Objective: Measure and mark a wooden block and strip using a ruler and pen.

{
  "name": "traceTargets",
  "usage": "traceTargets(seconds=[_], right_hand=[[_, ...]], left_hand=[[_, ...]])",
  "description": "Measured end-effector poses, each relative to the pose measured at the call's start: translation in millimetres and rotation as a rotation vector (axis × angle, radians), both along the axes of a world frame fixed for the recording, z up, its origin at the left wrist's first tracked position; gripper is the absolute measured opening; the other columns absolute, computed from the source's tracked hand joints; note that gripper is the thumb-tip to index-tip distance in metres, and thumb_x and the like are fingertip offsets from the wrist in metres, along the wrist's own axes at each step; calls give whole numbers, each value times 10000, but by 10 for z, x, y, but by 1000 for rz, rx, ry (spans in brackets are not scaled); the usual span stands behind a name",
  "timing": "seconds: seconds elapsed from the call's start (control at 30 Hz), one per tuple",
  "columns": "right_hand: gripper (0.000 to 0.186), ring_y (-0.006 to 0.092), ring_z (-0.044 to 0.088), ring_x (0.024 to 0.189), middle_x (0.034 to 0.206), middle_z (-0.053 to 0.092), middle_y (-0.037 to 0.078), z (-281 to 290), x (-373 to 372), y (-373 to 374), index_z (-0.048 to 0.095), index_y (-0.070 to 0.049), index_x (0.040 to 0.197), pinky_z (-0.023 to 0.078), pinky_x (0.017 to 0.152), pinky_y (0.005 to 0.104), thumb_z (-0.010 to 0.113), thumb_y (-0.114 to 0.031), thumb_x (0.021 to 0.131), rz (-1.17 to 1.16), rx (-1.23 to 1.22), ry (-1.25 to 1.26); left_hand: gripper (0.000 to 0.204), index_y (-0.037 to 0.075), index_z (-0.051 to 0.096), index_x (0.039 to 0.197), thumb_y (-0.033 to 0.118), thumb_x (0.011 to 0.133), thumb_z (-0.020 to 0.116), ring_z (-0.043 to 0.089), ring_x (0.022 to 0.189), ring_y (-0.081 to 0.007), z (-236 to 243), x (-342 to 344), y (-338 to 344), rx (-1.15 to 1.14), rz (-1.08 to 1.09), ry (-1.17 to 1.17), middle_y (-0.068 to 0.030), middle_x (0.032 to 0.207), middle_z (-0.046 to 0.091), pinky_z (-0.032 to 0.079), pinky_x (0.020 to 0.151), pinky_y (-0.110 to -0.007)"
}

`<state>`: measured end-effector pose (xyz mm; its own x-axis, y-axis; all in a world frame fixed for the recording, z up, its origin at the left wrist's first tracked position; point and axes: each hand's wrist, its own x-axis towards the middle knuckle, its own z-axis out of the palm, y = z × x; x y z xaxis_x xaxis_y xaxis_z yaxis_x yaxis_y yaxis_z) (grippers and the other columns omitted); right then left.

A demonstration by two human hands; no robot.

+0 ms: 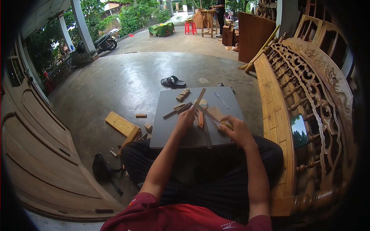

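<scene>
My left hand (185, 120) pinches a narrow wooden stick (200, 95) upright at an angle above the grey board (165, 136). My right hand (235, 127) grips a yellow tape measure (227, 125), its blade (209, 114) stretched diagonally up to the stick by my left fingers. Beneath them lie an orange-handled tool (200, 119), a metal ruler (207, 137) and a light wood piece (215, 112). Short dark sticks (169, 114) lie beside my left hand, with a carved wooden block (183, 95) behind them. A pen (221, 101) lies at the right.
A black sandal (173, 81) sits behind the board. Wood offcuts (121, 124) and a black bag (101, 172) lie left. A door (42, 161) bounds the left, a carved wooden bench (271, 154) the right. Another person (220, 17) stands far back near a red stool (190, 26).
</scene>
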<state>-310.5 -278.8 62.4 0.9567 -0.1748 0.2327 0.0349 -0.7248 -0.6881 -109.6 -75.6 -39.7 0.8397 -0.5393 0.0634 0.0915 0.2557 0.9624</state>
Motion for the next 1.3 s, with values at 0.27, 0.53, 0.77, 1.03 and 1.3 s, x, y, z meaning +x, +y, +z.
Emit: traceTargets(seconds=[0.27, 0.53, 0.77, 1.03, 1.3], right_hand=[[332, 443, 716, 1100, 1131, 752, 238, -3, 0, -7, 695, -70, 1196, 558, 928, 490, 718, -346, 1012, 12, 17, 18], [347, 456, 706, 1101, 1141, 742, 257, -25, 6, -19, 683, -59, 1213, 551, 938, 495, 711, -344, 1017, 42, 25, 8], [357, 464, 708, 1098, 1148, 740, 265, -23, 7, -24, 675, -50, 1229, 555, 936, 500, 710, -335, 1017, 22, 27, 29], [337, 471, 707, 1092, 1138, 736, 266, -61, 15, -41, 646, -64, 1235, 553, 924, 513, 710, -315, 1020, 54, -41, -30], [322, 477, 708, 1087, 1102, 732, 264, -11, -8, -14, 592, -96, 1231, 552, 900, 524, 723, -296, 1014, 22, -29, 18]], left_hand=[[490, 71, 657, 955, 511, 1130, 531, 329, 468, -36, 7, 2, 4, -14, -25, 29, 101, 601, 386, 252, 453, -239], [487, 94, 683, 936, 526, 1117, 555, 342, 517, -26, -25, 16, 15, -8, -27, 14, 103, 658, 408, 250, 468, -237], [485, 85, 635, 935, 508, 1140, 516, 299, 478, -20, 17, -18, -12, -4, -12, 8, 122, 619, 367, 211, 450, -241], [480, 91, 631, 941, 519, 1133, 528, 300, 483, -16, -16, -1, -7, 7, -8, -1, 124, 624, 367, 216, 452, -236], [475, 96, 630, 940, 521, 1130, 534, 302, 486, -18, -8, 3, 0, 3, -5, 17, 123, 629, 371, 220, 451, -235]])
